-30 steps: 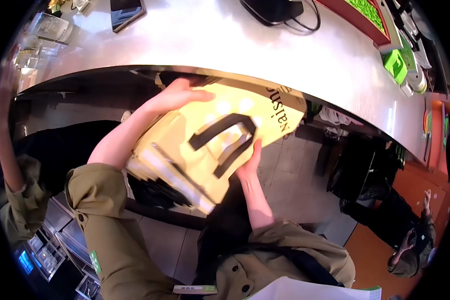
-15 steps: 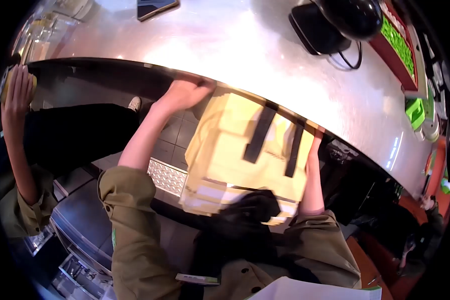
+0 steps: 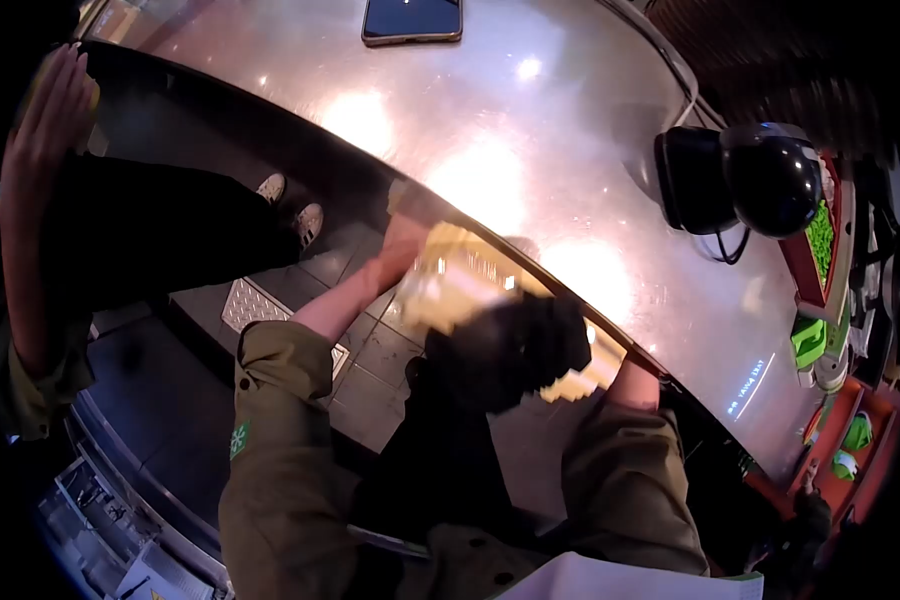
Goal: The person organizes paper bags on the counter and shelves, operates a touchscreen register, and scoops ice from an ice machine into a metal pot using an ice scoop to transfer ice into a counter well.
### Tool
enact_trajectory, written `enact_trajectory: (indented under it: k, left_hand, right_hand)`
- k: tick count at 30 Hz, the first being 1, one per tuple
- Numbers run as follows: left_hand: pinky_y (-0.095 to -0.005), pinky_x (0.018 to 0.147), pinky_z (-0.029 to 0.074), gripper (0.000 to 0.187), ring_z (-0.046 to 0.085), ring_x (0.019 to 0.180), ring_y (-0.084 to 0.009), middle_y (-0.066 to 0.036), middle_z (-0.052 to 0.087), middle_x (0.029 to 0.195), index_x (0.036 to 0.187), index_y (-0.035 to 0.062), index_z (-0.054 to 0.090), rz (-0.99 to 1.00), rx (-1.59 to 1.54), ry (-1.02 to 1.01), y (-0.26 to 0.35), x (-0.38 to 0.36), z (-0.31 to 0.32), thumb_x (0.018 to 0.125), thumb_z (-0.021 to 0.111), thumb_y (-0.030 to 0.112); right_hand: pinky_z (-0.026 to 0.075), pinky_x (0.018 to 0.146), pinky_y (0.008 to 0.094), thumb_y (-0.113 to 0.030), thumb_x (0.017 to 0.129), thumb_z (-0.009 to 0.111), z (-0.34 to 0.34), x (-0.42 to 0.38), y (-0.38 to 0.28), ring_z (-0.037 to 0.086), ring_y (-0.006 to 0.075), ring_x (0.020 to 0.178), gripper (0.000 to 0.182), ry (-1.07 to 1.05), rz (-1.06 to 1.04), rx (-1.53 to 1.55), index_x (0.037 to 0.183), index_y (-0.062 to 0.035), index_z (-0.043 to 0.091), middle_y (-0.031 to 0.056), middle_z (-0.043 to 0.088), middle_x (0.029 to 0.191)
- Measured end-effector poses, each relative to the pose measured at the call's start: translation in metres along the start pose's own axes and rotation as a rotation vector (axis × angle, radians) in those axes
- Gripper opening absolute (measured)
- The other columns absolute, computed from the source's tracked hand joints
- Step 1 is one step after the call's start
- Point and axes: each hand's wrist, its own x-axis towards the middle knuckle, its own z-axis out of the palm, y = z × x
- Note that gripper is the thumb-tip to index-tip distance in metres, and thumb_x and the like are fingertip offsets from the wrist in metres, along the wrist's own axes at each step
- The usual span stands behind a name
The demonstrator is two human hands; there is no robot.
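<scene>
A stack of pale yellow flat bags [image 3: 460, 270] is held between my hands, its far part under the front edge of the steel counter [image 3: 570, 180]. Blurred by motion, my left hand [image 3: 410, 232] grips the stack's left side just below that edge. My right hand [image 3: 634, 385] is at the right end of the stack; its fingers are hidden beneath the counter. A dark, blurred shape [image 3: 510, 350] covers the stack's middle. The black straps on the bags are not visible from here.
On the counter lie a phone [image 3: 412, 22] and a black rounded device [image 3: 740, 180] with a cable. A red tray [image 3: 810, 270] with green pieces stands at the right. Left, another person's hand [image 3: 50, 110] is raised beside the counter. A metal plate [image 3: 255, 305] lies on the tiled floor.
The yellow stack has gone further under the counter edge, and less of it shows. Both hands have moved with it. My view has turned, so the counter now slants more.
</scene>
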Motion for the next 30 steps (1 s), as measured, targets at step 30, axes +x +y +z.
enact_trajectory:
  k: [30]
  left_hand:
    - [-0.0322, 0.097, 0.023, 0.052, 0.027, 0.117, -0.0251, -0.019, 0.017, 0.132, 0.126, -0.0030, 0.019, -0.270, -0.679, 0.723, 0.091, -0.125, 0.020, 0.089, 0.029, 0.032]
  right_hand:
    - [0.043, 0.068, 0.0333, -0.033, 0.081, 0.042, 0.069, -0.101, 0.012, 0.055, 0.0270, 0.075, 0.037, -0.054, -0.523, -0.468, 0.091, 0.0023, 0.049, 0.0144, 0.055, 0.077]
